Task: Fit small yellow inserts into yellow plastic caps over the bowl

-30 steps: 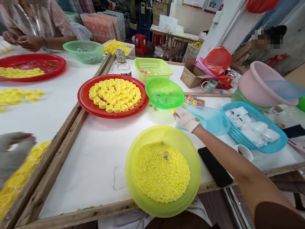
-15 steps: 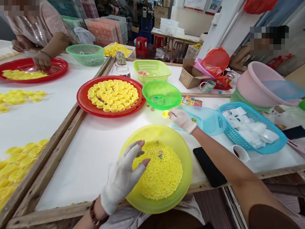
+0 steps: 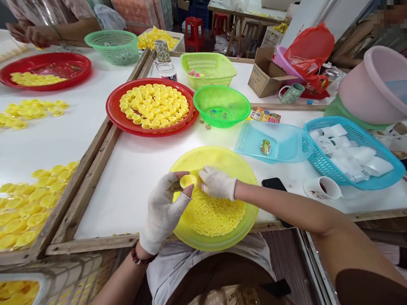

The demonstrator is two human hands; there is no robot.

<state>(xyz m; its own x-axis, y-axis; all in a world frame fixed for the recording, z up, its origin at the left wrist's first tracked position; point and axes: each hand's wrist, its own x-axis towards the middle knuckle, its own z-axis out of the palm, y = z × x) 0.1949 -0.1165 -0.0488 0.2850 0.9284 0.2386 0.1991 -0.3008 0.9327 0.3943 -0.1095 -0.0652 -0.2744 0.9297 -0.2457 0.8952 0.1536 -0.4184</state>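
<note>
A translucent yellow bowl (image 3: 216,243) sits at the table's front edge, with many small yellow pellets (image 3: 213,216) inside. Over its left side my left hand (image 3: 167,207), in a white glove with bare fingertips, holds a small round yellow cup (image 3: 188,181) between thumb and fingers. My right hand (image 3: 218,183), also gloved, is over the pellets just right of the cup, its fingers bent together; their tips are partly hidden, and what they hold, if anything, cannot be made out. Behind the bowl, a red tray (image 3: 114,120) carries many similar yellow cups.
A green bowl (image 3: 222,120) and blue tray (image 3: 286,144) lie beyond the yellow bowl. To the right are a blue basket (image 3: 378,182) of white pieces, a cup (image 3: 322,188) and a black phone (image 3: 275,184). A wooden rail (image 3: 79,186) runs left; a person's hands (image 3: 40,36) are at upper left.
My right hand has come back from beside the blue tray to the yellow bowl. The yellow cup is now in my left hand, which was open and unfilled before. The view has tilted down.
</note>
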